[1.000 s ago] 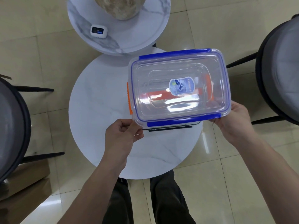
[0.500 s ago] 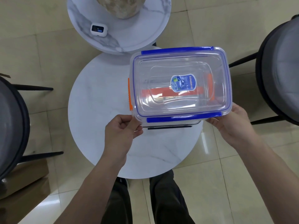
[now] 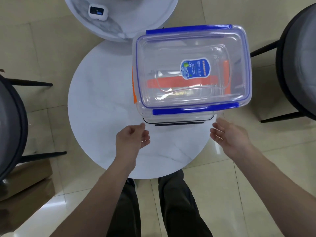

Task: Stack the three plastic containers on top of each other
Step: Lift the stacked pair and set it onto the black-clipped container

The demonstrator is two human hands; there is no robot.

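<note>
A clear container with blue clips [image 3: 193,48] sits on top of a stack on the round white table [image 3: 102,103]. Through its lid and at its left side I see the orange clips of a container [image 3: 133,86] under it. A container with black clips [image 3: 177,121] shows at the stack's near bottom edge. My left hand [image 3: 131,141] hovers just in front of the stack's near left corner, fingers loosely curled and holding nothing. My right hand [image 3: 229,135] is off the near right corner, palm open and empty. Neither hand touches the stack.
A second round marble table [image 3: 136,23] stands behind, carrying a small white device [image 3: 97,11]. Dark chairs flank both sides [image 3: 10,127] [image 3: 297,62]. A cardboard box [image 3: 25,182] lies on the tiled floor at the lower left. My legs are below the table's edge.
Both hands have let go of the blue-clipped container and drawn back toward me. The container now rests on the stack.
</note>
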